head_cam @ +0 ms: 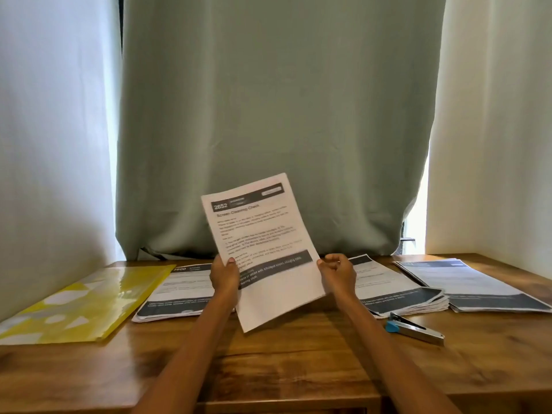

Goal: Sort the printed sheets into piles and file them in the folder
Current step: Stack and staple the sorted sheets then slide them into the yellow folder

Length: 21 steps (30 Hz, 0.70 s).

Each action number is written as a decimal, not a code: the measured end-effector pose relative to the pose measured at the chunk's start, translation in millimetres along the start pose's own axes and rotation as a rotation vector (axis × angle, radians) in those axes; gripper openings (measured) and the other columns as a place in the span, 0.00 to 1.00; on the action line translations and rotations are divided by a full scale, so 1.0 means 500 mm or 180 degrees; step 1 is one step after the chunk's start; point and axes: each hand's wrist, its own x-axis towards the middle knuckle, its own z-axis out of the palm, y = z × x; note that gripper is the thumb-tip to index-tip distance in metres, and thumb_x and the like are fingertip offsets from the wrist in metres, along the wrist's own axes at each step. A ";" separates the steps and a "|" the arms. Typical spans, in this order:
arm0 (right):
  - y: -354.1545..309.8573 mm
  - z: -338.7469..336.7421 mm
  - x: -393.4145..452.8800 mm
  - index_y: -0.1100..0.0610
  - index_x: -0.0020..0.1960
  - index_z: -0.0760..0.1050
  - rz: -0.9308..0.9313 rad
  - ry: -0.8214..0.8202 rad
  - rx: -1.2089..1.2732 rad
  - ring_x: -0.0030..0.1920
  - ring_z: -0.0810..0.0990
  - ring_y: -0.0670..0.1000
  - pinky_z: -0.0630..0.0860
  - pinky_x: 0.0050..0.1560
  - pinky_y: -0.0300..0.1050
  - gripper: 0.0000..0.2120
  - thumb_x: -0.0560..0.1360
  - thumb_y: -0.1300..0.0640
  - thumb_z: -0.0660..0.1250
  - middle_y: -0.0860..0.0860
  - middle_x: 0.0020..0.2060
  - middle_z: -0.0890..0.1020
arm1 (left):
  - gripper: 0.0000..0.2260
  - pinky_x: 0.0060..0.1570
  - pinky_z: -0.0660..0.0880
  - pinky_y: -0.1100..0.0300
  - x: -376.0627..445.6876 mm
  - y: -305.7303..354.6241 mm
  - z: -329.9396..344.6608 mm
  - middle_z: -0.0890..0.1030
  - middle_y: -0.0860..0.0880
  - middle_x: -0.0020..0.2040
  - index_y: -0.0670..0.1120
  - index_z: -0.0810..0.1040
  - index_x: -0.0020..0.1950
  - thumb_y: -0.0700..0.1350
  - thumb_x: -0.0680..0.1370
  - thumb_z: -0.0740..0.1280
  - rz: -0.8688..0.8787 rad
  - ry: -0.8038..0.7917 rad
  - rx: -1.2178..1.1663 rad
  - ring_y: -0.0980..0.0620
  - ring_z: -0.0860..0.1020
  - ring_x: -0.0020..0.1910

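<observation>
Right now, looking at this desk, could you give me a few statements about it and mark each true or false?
1. Both hands hold one printed sheet above the table. True.
2. The yellow folder lies at the right end. False: it lies at the left.
3. A stapler with a blue end lies near the right forearm. True.
4. The held sheet is blank. False: it bears a heading and text.
5. The left hand grips the stapler. False: it holds the sheet's edge, as does the right hand.
</observation>
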 end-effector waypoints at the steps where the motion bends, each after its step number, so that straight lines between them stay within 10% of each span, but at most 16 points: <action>1: 0.006 0.000 -0.007 0.58 0.60 0.70 0.0150 -0.0060 0.0073 0.50 0.75 0.51 0.71 0.37 0.35 0.15 0.76 0.54 0.67 0.56 0.55 0.78 | 0.13 0.46 0.74 0.55 -0.002 -0.002 0.003 0.77 0.43 0.58 0.43 0.70 0.66 0.42 0.81 0.58 -0.0136 0.0118 -0.0163 0.46 0.77 0.53; 9: -0.003 0.050 -0.051 0.56 0.66 0.65 0.1790 -0.0014 0.2664 0.49 0.80 0.58 0.79 0.46 0.57 0.27 0.71 0.60 0.72 0.57 0.54 0.79 | 0.16 0.47 0.74 0.54 -0.085 -0.028 0.063 0.75 0.42 0.62 0.44 0.68 0.69 0.39 0.81 0.57 -0.0678 0.0442 -0.0843 0.45 0.76 0.56; 21: -0.003 -0.046 -0.031 0.57 0.63 0.65 0.0900 -0.0525 0.0989 0.50 0.79 0.55 0.77 0.41 0.49 0.23 0.72 0.59 0.71 0.56 0.55 0.78 | 0.20 0.50 0.77 0.50 -0.005 0.009 -0.076 0.76 0.40 0.61 0.42 0.70 0.66 0.34 0.75 0.67 -0.0267 0.0224 -0.0584 0.41 0.78 0.56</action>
